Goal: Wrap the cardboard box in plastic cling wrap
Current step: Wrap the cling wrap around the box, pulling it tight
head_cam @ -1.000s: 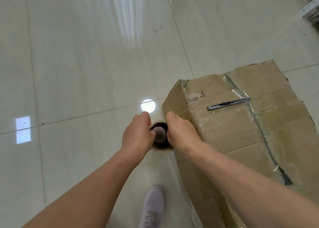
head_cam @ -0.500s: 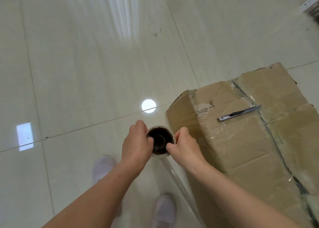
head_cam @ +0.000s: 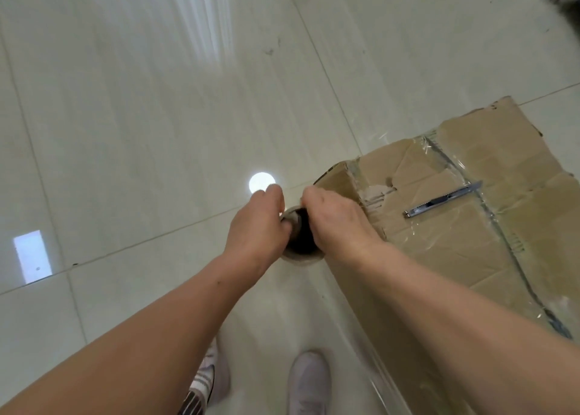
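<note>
Cardboard wrap roll (head_cam: pixel 300 249), left hand (head_cam: pixel 255 226) fingers curled on rim, right hand (head_cam: pixel 340 223) seemingly likewise.

Cardboard box (head_cam: pixel 439 242) on the floor (head_cam: pixel 157 100) at the right, knife (head_cam: pixel 442 202) lying on top of the box, roll of wrap (head_cam: pixel 299 245) just left of the box corner, left hand (head_cam: pixel 257 223) gripping its left side, right hand (head_cam: pixel 335 223) gripping its right side, two shoes (head_cam: pixel 309 383) on the floor nearer than the roll.

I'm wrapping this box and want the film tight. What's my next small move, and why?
Probably carry the cling wrap roll around the near corner of the cardboard box, keeping tension. The left hand and right hand both grip it upright beside that corner, and film already stretches along the near side.
</note>
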A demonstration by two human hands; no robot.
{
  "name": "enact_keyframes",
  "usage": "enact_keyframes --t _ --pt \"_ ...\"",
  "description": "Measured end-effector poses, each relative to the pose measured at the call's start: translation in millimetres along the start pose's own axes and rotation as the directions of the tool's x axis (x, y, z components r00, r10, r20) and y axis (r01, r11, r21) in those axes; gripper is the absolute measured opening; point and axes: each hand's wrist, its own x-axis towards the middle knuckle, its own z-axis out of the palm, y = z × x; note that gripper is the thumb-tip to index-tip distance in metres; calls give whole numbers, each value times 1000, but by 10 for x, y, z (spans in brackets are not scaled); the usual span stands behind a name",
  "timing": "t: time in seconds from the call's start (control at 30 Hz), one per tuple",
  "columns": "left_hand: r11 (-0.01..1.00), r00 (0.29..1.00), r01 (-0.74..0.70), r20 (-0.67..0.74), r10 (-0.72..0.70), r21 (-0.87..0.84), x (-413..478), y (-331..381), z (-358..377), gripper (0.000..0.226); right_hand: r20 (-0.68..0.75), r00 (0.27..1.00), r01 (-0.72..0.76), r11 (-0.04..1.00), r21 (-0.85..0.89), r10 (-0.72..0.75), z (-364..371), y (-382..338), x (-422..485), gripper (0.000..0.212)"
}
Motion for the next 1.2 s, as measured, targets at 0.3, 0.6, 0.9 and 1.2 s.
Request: enact_keyframes --t 0.3,0.6,0.9,1.2 --pt "988 990 91 -95 -104 -126 -18 -39 105 12 52 944 -329 911 249 326 17 1 18 28" --pt "1000 1000 -17 -16 17 22 180 -35 -34 10 86 918 -394 866 307 387 36 49 104 7" --pt "999 993 22 -118 -27 -38 562 46 -209 9 -18 1000 4 995 -104 -6 -203 130 735 12" --pt "1000 995 22 -99 -23 -11 508 27 -191 13 247 925 -311 948 64 287 -336 203 727 27"
